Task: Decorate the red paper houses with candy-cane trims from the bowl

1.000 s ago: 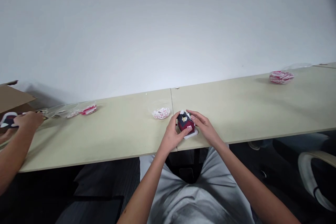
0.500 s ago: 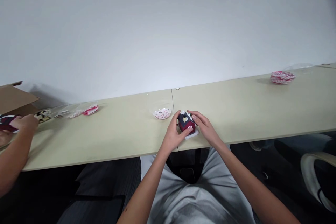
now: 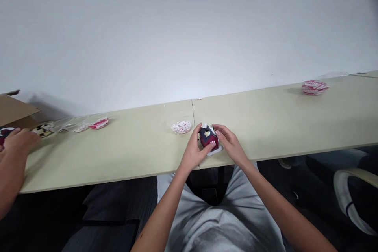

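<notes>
A small model house (image 3: 209,142) with a dark roof and dark red walls is between my hands, close to the table's front edge. White pieces show on its roof, along with a pale hole-like patch, and a white base sticks out underneath. My left hand (image 3: 195,151) grips its left side, thumb across the front wall and fingers behind. On the right, my right hand (image 3: 229,141) has its thumb and fingers closed together at the roof's edge; whatever small thing they may pinch is hidden. Just behind the house stands a clear bowl of white and red bits (image 3: 181,127).
Several clear bowls, one with red and white pieces (image 3: 99,123), line the wall at left beside a cardboard box (image 3: 16,110). A co-worker's hand (image 3: 22,139) holds a dark red thing there. Another red-and-white bundle (image 3: 315,87) sits at far right.
My hands keep almost the same hold on the model house. The co-worker's hand and the dark red thing have shifted left in view. The whole view has moved slightly.
</notes>
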A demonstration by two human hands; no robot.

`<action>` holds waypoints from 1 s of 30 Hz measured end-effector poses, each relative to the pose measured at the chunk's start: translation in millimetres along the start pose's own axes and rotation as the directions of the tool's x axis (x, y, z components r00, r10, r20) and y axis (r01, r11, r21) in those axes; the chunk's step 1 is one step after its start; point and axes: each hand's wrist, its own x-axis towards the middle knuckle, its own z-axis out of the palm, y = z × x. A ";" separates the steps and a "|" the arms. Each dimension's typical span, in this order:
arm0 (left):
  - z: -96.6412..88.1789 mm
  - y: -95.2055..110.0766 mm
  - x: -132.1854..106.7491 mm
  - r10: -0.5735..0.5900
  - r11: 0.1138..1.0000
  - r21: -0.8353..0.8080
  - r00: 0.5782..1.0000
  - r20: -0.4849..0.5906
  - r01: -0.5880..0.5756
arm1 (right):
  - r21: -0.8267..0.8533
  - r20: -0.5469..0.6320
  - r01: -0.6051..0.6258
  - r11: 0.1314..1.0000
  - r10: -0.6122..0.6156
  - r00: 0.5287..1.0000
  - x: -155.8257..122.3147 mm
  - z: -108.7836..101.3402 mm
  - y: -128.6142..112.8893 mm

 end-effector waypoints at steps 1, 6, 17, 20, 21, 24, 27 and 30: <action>0.3 -0.8 0.0 0.002 1.000 0.003 1.000 -0.002 -0.002 | 0.001 -0.003 0.007 1.000 -0.007 1.000 -0.4 0.0 0.6; 1.1 -1.6 -0.1 0.008 1.000 0.010 1.000 0.001 -0.008 | 0.004 0.031 0.000 1.000 0.000 1.000 -0.6 -0.9 -0.6; 1.8 0.1 -0.3 0.018 1.000 0.002 1.000 -0.007 -0.018 | 0.055 0.045 -0.004 0.998 0.002 0.999 2.3 -0.4 -2.0; 1.7 -1.0 -1.2 0.023 1.000 0.003 1.000 -0.008 -0.023 | 0.052 0.042 -0.004 0.999 0.002 0.999 2.0 0.1 -2.3; 1.6 -1.4 -1.6 0.025 1.000 0.005 1.000 -0.006 -0.025 | 0.047 0.038 -0.003 0.999 0.001 0.999 1.8 0.1 -2.2; 1.3 -2.4 -2.1 0.029 1.000 0.009 1.000 -0.003 -0.029 | 0.026 0.019 0.007 1.000 -0.007 1.000 1.0 -0.4 -1.2; 1.3 -1.8 -1.6 0.031 0.999 0.016 1.000 -0.003 -0.031 | 0.016 0.014 0.003 1.000 -0.003 1.000 0.6 -0.6 -1.5; 0.6 -0.8 -1.6 0.037 0.999 0.023 0.999 0.007 -0.037 | -0.002 0.054 -0.013 1.000 0.013 0.998 0.0 -0.1 -4.8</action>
